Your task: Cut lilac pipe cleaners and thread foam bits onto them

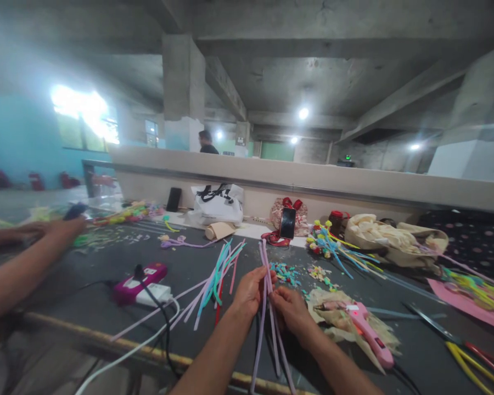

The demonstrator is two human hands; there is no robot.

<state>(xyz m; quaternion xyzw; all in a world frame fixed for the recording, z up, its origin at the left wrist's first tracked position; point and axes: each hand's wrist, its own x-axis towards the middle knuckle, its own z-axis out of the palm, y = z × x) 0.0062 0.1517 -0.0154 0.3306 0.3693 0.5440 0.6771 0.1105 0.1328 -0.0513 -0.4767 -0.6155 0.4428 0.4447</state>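
Head view shows your left hand (249,291) and right hand (290,310) side by side just above the near edge of the table (86,274), both with fingers closed on a small bundle of lilac pipe cleaners (267,274). Their long axis runs almost straight away from you, tips standing up past your fingers, tails hanging down towards you between your forearms. Your left hand pinches slightly higher on the stems, your right just below. More loose pipe cleaners (218,277) lie fanned to your left; a pink glue gun (368,329) rests near your right.
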